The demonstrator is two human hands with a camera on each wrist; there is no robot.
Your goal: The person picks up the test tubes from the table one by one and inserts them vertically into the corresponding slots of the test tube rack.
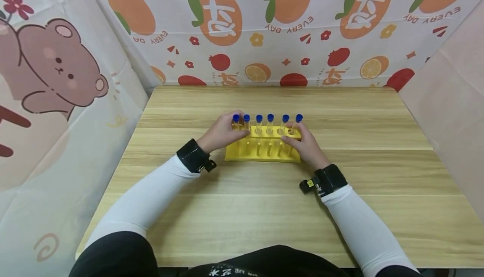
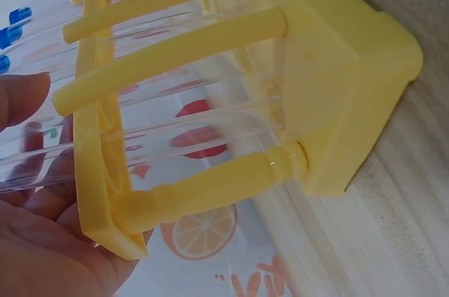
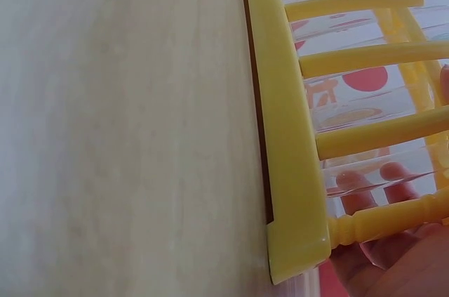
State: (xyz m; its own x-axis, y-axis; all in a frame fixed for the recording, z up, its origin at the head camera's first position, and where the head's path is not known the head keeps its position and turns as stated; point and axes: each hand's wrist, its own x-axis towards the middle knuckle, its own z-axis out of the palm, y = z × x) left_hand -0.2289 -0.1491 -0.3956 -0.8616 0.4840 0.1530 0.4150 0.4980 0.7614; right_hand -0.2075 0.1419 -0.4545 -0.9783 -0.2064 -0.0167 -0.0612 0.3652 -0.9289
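A yellow test tube rack [image 1: 261, 159] stands on the wooden table, and several clear test tubes [image 1: 259, 126] with blue caps [image 1: 270, 117] sit in its holes. The rightmost tube leans a little to the right. My left hand [image 1: 222, 132] grips the rack's left end at the upper bar. In the left wrist view its thumb [image 2: 24, 99] lies in front of the tubes and its other fingers reach behind the bar. My right hand [image 1: 311, 147] holds the right end of the rack, with fingers [image 3: 358, 195] visible behind the tubes in the right wrist view.
The light wooden table [image 1: 242, 214] extends around the rack on all sides. A white cloth printed with fruit [image 1: 253, 37] hangs behind the table's far edge, and a bear-printed cloth [image 1: 56, 67] hangs at the left.
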